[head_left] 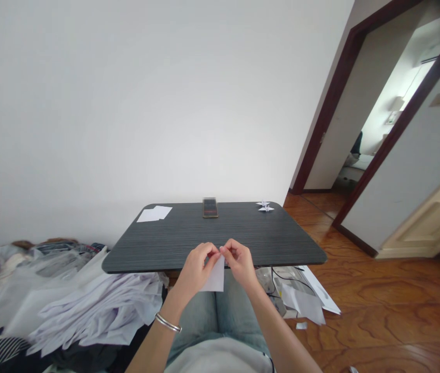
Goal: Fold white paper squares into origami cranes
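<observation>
A small white sheet of paper [215, 277] hangs between my hands at the front edge of the dark table [251, 233], over my lap. My left hand [200, 261] is closed, thumb and fingers pinching the paper's upper edge. Close beside it, my right hand [239, 260] pinches the top corner of the same paper. The fingertips of both hands nearly touch. Any fold at the pinched corner is too small to make out.
White paper sheets [153, 213] lie at the table's far left. A phone [210, 207] stands at the back middle, and folded paper cranes [265, 208] sit at the far right. Heaped clothes [99, 305] are on the left; papers [305, 303] and cables lie below right.
</observation>
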{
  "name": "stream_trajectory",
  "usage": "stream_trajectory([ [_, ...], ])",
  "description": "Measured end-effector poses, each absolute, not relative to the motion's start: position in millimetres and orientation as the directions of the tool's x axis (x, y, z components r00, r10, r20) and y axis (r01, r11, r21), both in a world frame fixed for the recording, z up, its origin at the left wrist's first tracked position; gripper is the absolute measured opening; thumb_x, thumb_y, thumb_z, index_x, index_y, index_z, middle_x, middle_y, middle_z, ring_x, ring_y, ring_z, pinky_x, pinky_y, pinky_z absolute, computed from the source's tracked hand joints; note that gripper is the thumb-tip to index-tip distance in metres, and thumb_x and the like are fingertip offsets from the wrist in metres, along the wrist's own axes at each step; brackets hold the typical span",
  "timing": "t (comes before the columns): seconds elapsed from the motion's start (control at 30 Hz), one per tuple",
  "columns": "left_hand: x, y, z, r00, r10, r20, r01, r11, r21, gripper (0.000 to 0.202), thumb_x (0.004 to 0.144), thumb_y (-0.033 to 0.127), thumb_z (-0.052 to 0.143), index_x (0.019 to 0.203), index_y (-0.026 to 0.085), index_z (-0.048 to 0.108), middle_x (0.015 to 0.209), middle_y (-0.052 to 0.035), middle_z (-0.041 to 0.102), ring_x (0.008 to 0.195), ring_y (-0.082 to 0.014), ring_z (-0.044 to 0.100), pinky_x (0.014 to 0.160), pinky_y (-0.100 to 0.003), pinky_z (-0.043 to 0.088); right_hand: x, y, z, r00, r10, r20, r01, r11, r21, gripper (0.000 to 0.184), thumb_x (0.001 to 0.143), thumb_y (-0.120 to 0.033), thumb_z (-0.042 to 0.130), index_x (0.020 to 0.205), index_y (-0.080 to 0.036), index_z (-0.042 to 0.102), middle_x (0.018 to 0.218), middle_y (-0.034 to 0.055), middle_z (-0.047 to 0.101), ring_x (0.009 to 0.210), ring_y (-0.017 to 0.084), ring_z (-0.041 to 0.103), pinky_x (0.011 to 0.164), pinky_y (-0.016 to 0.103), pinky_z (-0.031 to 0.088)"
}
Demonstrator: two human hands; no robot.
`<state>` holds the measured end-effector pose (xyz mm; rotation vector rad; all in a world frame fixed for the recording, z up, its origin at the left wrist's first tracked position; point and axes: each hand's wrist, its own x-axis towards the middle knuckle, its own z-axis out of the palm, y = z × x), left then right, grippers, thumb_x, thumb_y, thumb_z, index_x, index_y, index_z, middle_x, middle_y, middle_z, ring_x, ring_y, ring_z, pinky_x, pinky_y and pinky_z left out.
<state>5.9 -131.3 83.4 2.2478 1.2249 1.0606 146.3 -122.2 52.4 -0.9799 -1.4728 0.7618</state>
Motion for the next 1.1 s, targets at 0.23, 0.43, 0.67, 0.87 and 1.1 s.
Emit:
stream_trajectory([
  [0.23,3.3,-136.0,82.5,0.364,0.84,0.403,0.557,-0.543,0.629,0.019,0.085,0.022,0.046,0.069,0.018,0.056,0.068,-0.0013,0.06,0.065,-0.0147,0.054,0.059,-0.025,0.037,162.4,-114.6,58.4,0.092,0.898,0.43,0.105,0.421,-0.901,0.037,0.083,-0.044,0.048,0.056,-0.021,0.038,0.048,-0.0064,0.032,0.043,0.009,0.031,0.041,0.021,0.025],
  [0.43,1.1,-141.4,86.9,0.333,0.861,0.384,0.509,-0.507,0.696,0.019,0.088,0.027,0.044,0.083,0.018,0.06,0.079,-0.0029,0.066,0.072,-0.0158,0.058,0.065,-0.025,0.041,178.3,-113.6,73.6,0.138,0.882,0.45,0.147,0.431,-0.89,0.035,0.082,-0.042,0.05,0.058,-0.02,0.039,0.05,-0.0067,0.028,0.044,0.009,0.026,0.042,0.023,0.02],
  [0.67,24.2,-134.6,87.9,0.254,0.87,0.423,0.521,-0.491,0.698,0.013,0.081,0.024,0.053,0.074,0.017,0.062,0.071,-0.0013,0.067,0.065,-0.0146,0.057,0.061,-0.025,0.04,160.5,-117.0,68.7,0.106,0.87,0.482,0.215,0.453,-0.865,0.032,0.083,-0.04,0.049,0.059,-0.02,0.042,0.052,-0.0046,0.038,0.048,0.01,0.035,0.046,0.022,0.028],
  [0.87,29.0,-138.0,80.8,0.261,0.845,0.467,0.574,-0.525,0.629,0.02,0.086,0.024,0.046,0.074,0.016,0.06,0.069,-0.0025,0.064,0.062,-0.014,0.055,0.06,-0.025,0.039,158.1,-117.1,68.5,0.168,0.858,0.485,0.226,0.445,-0.866,0.032,0.083,-0.037,0.049,0.057,-0.019,0.041,0.051,-0.0053,0.035,0.048,0.01,0.033,0.045,0.022,0.027],
  [1.1,21.3,-145.3,65.3,0.314,0.837,0.448,0.549,-0.545,0.634,0.021,0.088,0.024,0.044,0.076,0.016,0.06,0.07,-0.0022,0.063,0.066,-0.0137,0.057,0.063,-0.023,0.039,166.8,-107.3,66.7,0.245,0.851,0.465,0.197,0.426,-0.883,0.033,0.083,-0.038,0.05,0.058,-0.019,0.039,0.051,-0.0061,0.032,0.048,0.009,0.029,0.044,0.022,0.023],
])
